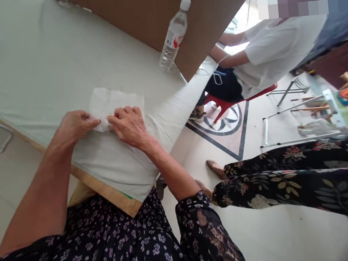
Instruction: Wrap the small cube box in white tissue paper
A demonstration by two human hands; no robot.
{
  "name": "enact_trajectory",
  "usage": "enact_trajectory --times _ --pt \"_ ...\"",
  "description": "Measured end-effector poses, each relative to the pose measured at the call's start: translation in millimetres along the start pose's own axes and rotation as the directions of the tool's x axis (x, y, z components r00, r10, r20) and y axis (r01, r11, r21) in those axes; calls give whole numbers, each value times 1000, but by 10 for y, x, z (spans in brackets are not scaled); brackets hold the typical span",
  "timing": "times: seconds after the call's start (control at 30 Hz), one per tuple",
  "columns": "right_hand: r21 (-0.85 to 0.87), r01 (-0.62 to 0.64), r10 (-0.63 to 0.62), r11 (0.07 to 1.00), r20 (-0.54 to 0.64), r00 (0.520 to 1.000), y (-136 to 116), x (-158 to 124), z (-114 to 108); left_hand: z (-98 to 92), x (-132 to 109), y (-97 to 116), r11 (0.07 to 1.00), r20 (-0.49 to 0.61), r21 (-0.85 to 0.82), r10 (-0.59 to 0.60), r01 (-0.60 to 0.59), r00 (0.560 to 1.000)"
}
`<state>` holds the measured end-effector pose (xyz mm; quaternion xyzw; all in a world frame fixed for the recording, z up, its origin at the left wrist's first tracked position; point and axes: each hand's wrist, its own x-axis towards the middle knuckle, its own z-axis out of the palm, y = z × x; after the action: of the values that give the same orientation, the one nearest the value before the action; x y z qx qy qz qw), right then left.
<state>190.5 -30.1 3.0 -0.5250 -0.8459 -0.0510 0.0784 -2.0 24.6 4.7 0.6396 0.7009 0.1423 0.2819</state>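
A thin, whitish, translucent sheet (99,97) lies on the cloth-covered table in front of me; whether it is a plastic bag or paper I cannot tell. My left hand (75,126) is closed in a pinch at its near left edge, thumb and forefinger together. On the sheet's near right part rests my right hand (130,126), with bent fingers closed on the material and their tips partly hidden. Between the two hands a small crinkled stretch of the sheet shows.
A clear plastic bottle (173,37) with a white cap stands beside a large brown cardboard box (127,12). The pale tablecloth (28,66) covers the table to its corner. A person in a white shirt (285,47) sits beyond; another person's flowered trousers (276,186) are at the right.
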Motion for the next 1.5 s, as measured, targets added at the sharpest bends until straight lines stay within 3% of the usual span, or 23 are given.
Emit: enact_trajectory --times 0.23,0.33,0.43,0.63,0.8,0.87,1.0,1.17,1.37,1.5 --pt "95 22 -15 995 -74 997 17 11 17 51 -37 167 983 -149 -179 3 -30 989" --pt "121 26 -9 992 -139 990 58 36 76 136 22 182 912 -85 -410 -71 30 994" --pt "156 49 -19 987 -185 983 85 35 104 187 47 145 849 -21 -521 -114 86 993" --pt "47 96 -90 994 -116 989 60 74 4 129 23 43 879 40 -477 23 -1 999" --pt "46 116 -112 992 -67 991 29 156 -22 112 71 66 982 -104 -140 116 -130 988" --pt "56 114 -110 992 -69 992 26 158 -17 113 84 99 988 -128 -82 119 -130 985" --pt "41 86 -83 995 -77 994 18 128 -30 127 70 190 963 -42 -262 46 -56 998" --pt "84 95 -90 992 -63 994 25 79 -65 147 53 312 838 37 -545 -15 33 999" --pt "195 91 -72 977 -102 992 85 -49 -71 5 14 325 762 180 -644 70 64 981" --pt "272 75 -52 959 -92 994 113 -86 -50 -29 -50 316 831 178 -555 163 -38 970"
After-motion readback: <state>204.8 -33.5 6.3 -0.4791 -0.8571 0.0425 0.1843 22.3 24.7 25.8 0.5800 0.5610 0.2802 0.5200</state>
